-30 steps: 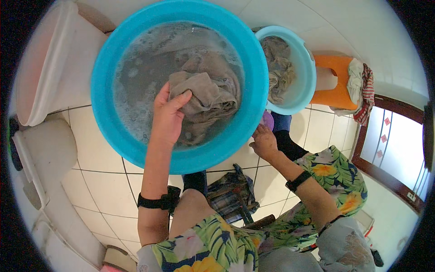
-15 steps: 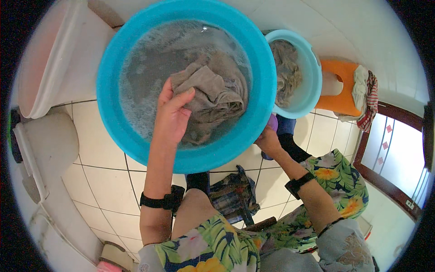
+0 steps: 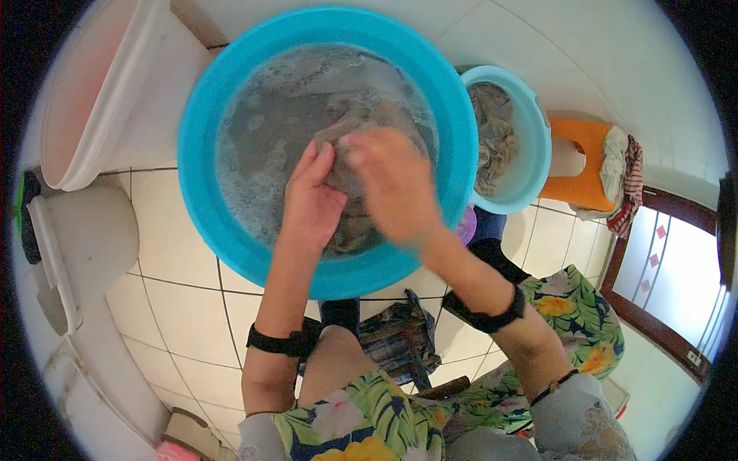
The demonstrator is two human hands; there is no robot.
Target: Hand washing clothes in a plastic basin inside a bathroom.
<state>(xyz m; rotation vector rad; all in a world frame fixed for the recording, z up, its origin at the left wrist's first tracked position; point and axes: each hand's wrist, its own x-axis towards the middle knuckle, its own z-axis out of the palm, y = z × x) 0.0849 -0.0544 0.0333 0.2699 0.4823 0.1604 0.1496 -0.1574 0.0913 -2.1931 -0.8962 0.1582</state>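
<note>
A large blue basin (image 3: 198, 184) of cloudy, sudsy water stands before me. In it lies a wet grey-brown cloth (image 3: 355, 230), bunched and partly under water. My left hand (image 3: 314, 200) pinches an edge of this cloth between thumb and fingers over the middle of the basin. Just to its right is my right hand (image 3: 396, 184), reaching over the same cloth. Motion blurs its fingers, so whether they grip the cloth cannot be told. Both hands hide much of the cloth.
A smaller light-blue basin (image 3: 530, 169) with wet grey-brown cloth stands at the right. Beyond it is an orange stool (image 3: 565, 180) with cloths on it. White bins (image 3: 92, 238) line the left. Something purple (image 3: 466, 225) sits by the large basin. A dark plaid item (image 3: 396, 338) is below, over the tiles.
My right hand has come up from beside the purple thing, outside the large basin, to the cloth next to my left hand. My left hand keeps hold of the cloth. The view has shifted slightly.
</note>
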